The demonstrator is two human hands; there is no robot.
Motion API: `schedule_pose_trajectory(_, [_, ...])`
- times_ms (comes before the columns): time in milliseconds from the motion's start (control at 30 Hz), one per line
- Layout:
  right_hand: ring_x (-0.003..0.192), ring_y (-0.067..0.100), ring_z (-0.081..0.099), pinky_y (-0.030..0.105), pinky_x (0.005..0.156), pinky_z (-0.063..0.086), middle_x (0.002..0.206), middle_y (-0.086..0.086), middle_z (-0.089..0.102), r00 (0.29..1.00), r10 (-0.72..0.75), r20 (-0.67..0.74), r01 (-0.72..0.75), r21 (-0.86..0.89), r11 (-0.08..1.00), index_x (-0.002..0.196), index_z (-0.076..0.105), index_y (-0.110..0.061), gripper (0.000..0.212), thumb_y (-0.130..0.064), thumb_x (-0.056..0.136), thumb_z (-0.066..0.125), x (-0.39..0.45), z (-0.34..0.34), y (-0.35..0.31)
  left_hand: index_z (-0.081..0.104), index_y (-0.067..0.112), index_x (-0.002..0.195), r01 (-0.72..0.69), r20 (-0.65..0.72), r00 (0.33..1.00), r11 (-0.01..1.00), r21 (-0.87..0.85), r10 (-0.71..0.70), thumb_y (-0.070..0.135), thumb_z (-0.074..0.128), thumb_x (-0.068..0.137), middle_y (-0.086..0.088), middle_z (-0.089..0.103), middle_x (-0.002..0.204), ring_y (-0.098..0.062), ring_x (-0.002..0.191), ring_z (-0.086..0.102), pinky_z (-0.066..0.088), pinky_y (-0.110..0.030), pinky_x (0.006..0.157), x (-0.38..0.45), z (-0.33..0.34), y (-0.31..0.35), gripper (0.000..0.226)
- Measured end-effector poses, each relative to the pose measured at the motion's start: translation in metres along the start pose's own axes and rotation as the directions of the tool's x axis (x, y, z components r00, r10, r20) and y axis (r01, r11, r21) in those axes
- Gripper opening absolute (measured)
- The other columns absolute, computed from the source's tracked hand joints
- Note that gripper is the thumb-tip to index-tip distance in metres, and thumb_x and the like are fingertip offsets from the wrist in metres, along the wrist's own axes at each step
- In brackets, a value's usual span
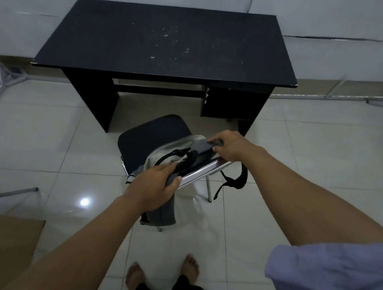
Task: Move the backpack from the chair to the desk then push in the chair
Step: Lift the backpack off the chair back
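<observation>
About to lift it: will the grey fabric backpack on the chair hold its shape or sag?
Likely floppy: the grey fabric backpack drapes over the chair's metal back rail. Its loose black strap dangles and may snag. It looks slack, probably light.

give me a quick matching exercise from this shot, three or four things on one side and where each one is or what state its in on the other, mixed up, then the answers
Things:
1. backpack
2. desk
3. left hand
4. right hand

Places or states:
A. stands against the white wall, top bare apart from pale specks
B. closed on the dark part of the bag nearest the camera
C. draped over the chair, one strap hanging off the side
D. closed on the top of the bag, the end nearer the desk

Pairs: 1-C, 2-A, 3-B, 4-D
</observation>
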State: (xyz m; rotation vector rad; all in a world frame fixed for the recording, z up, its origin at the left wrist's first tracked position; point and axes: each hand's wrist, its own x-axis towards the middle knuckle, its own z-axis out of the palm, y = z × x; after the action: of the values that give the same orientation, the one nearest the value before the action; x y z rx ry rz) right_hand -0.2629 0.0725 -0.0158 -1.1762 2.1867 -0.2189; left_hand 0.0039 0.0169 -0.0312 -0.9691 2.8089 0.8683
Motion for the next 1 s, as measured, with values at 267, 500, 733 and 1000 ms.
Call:
schedule_pose_trajectory(267, [0.095,0.026,0.065,0.037,0.085,0.055,0.11,0.007,0.068,0.998,-0.016,-0.056,0.008,-0.137,0.99,0.112,0.073,-0.024,0.021,-0.029,0.092,0.068,0.022,0.025,-0.03,0.057,0.028,0.132,0.091,-0.031,0.995,0.993,-0.075,-0.093,0.045,0.044,0.1,0.002,0.07,0.108,-0.023,0.097,0.066,0.054,-0.038,0.08,-0.001,-0.001,-0.007,0.039])
schedule_pose_trajectory(500, [0.135,0.015,0.05,0.042,0.109,0.044,0.148,-0.007,0.054,0.89,-0.455,0.026,0.455,-0.04,0.889,0.142,0.052,-0.035,0.054,-0.037,0.091,0.068,-0.013,0.033,-0.047,0.062,0.029,0.126,0.137,-0.047,0.988,0.98,-0.144,-0.145,0.048,0.049,0.094,-0.001,0.073,0.106,-0.024,0.095,0.067,0.055,-0.039,0.08,0.003,-0.01,-0.012,0.04])
schedule_pose_trajectory(733, [0.093,0.009,0.071,0.034,0.085,0.06,0.099,-0.011,0.075,0.889,-0.415,0.194,0.372,0.226,0.9,0.093,0.079,-0.031,0.011,-0.034,0.083,0.081,-0.02,0.018,-0.058,0.062,0.017,0.072,0.572,0.019,0.817,0.805,-0.157,-0.577,0.077,0.078,0.06,0.002,0.061,0.067,-0.012,0.063,0.058,0.036,-0.026,0.05,-0.001,-0.031,-0.018,0.064])
schedule_pose_trajectory(1000, [0.082,0.005,0.065,0.037,0.081,0.059,0.084,-0.013,0.069,0.891,-0.411,0.193,0.431,-0.079,0.899,0.085,0.075,-0.032,0.005,-0.028,0.088,0.075,-0.008,0.023,-0.076,0.071,0.011,0.094,0.644,0.306,0.765,0.671,-0.368,-0.567,0.05,0.096,0.055,-0.004,0.072,0.095,-0.02,0.09,0.067,0.059,-0.034,0.082,0.001,-0.05,-0.044,0.061])
